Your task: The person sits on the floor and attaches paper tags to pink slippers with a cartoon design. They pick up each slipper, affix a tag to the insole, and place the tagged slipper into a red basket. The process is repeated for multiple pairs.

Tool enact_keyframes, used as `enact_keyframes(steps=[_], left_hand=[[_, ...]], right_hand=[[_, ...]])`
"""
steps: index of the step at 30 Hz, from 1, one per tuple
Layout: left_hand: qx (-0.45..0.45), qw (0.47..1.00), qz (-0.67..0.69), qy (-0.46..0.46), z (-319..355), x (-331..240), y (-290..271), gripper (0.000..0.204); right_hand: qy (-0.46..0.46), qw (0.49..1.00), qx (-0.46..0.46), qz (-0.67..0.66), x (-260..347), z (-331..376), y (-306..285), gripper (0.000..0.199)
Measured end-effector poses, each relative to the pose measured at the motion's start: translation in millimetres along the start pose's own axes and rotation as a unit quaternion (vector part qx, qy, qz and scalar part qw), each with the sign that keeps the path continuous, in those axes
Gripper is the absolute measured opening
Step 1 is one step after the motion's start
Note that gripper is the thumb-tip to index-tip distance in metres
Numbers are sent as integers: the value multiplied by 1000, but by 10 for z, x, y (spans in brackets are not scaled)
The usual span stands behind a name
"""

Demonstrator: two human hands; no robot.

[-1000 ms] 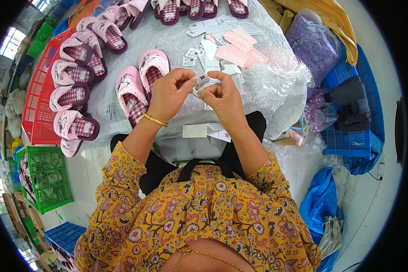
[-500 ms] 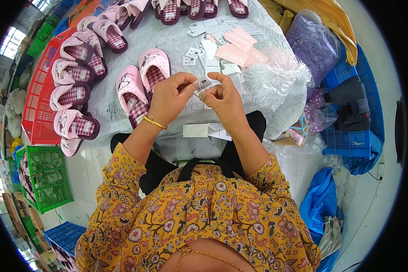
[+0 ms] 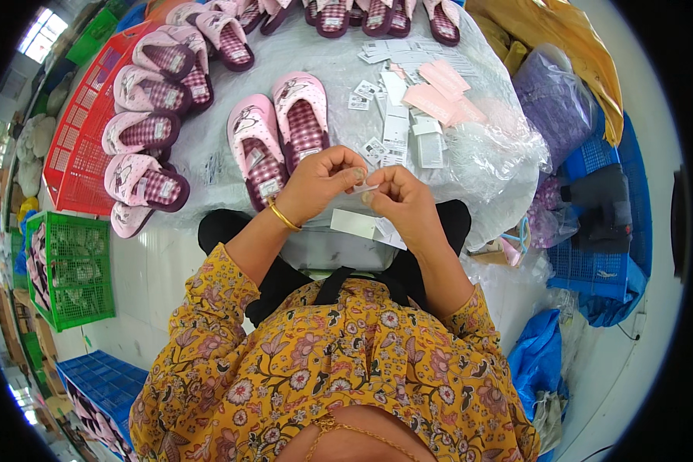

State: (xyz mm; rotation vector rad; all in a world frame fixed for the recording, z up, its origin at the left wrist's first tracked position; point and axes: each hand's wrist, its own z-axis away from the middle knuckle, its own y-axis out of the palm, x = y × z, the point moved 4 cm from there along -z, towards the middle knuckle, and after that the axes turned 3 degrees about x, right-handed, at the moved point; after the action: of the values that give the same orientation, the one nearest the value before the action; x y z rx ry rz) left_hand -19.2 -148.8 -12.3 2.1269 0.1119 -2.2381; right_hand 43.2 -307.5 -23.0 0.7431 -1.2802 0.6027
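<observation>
My left hand (image 3: 319, 186), with a gold bangle at the wrist, and my right hand (image 3: 404, 202) meet above the near edge of the table. Thumbs and fingers of both pinch a small white label (image 3: 368, 187), seen almost edge-on and mostly covered by the fingertips. Just beyond my left hand lies a pair of pink slippers, the left slipper (image 3: 256, 132) and the right slipper (image 3: 301, 108), with plum checked insoles. White paper tags (image 3: 396, 125) and small printed stickers (image 3: 373, 149) lie beyond my right hand. Pink cards (image 3: 436, 102) are heaped behind them.
More pink slippers (image 3: 141, 132) line the table's left and far edges. Clear plastic covers the table (image 3: 208, 138). White cards (image 3: 354, 223) sit below my hands. Left stand a red crate (image 3: 73, 162) and a green crate (image 3: 77, 266); right, a blue crate (image 3: 639, 208) and a purple bag (image 3: 553, 104).
The view has shifted, so the table and slippers appear further right. My hands have come closer together and lower, and the label between them has turned edge-on.
</observation>
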Motion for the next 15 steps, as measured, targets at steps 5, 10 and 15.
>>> enact_keyframes(steps=[5,10,15], left_hand=[[-9,998,-61,15,179,-40,-89,13],[18,999,-15,27,327,-224,-65,13],[-10,994,-83,66,420,-288,-298,15]], right_hand=[[-1,974,-72,215,107,233,39,28],[14,1000,-8,-18,115,148,253,23],[39,997,37,-49,73,24,413,14]])
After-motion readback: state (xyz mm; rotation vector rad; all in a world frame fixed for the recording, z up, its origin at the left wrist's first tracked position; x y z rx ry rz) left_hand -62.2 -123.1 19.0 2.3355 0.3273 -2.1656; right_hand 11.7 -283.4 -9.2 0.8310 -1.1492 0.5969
